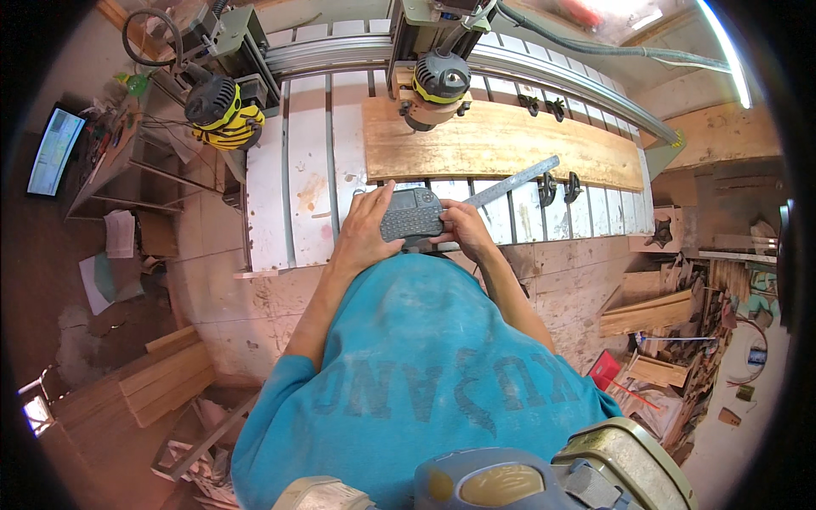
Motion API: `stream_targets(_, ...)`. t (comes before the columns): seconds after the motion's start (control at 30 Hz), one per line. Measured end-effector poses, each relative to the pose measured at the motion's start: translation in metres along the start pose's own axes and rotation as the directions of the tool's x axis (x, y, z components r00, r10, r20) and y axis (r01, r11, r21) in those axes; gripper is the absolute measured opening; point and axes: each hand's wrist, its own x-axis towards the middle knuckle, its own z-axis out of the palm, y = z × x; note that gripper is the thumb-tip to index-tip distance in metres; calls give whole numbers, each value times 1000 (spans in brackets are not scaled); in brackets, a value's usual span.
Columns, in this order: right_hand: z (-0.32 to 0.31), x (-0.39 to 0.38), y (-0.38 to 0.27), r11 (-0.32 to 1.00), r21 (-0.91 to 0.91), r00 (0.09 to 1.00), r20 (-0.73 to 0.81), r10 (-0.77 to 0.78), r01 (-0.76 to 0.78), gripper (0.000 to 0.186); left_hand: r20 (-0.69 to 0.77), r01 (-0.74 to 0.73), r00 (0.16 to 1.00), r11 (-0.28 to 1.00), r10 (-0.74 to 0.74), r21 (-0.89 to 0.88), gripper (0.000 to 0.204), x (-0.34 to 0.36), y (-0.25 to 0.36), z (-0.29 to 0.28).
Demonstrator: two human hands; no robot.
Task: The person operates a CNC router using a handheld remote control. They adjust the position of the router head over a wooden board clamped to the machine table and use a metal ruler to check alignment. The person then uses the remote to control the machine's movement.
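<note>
Both my hands hold a small dark handheld keyboard (411,218) just over the near edge of the slotted white machine bed (270,204). My left hand (364,229) is closed round the keyboard's left side. My right hand (465,229) grips its right side, thumb near the upper right corner. A metal ruler (514,181) lies slanting from beside my right hand to the near edge of a long wooden board (518,140) on the bed. Above the board's left part hangs a black and yellow router motor (441,78).
A metal gantry rail (331,53) spans the far side. At left hangs a yellow-wrapped motor (225,115), with a lit monitor (56,151) beyond it. Black clamps (547,189) flank the board. Wood planks (648,313) and scraps are piled at right; more planks (170,384) lie lower left.
</note>
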Motion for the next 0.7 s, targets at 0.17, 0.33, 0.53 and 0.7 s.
stream_targets(0.17, 3, 0, -5, 999, -31, 1000, -7, 11, -12, 42, 6, 27, 1000, 999, -27, -18, 108, 0, -3, 2)
stream_targets(0.33, -9, 7, -1, 997, -70, 1000, -12, 27, -28, 41, 2, 16, 1000, 999, -16, -35, 108, 2, -2, 0)
stream_targets(0.53, -5, 10, -18, 996, -89, 1000, 6, 27, -27, 41, -32, 10, 999, 999, -11, -32, 108, 3, -4, 2)
stream_targets(0.7, -2, 19, -24, 993, -117, 999, 2, 33, -33, 34, -59, 14, 998, 1000, -15, -20, 107, 5, -3, -1)
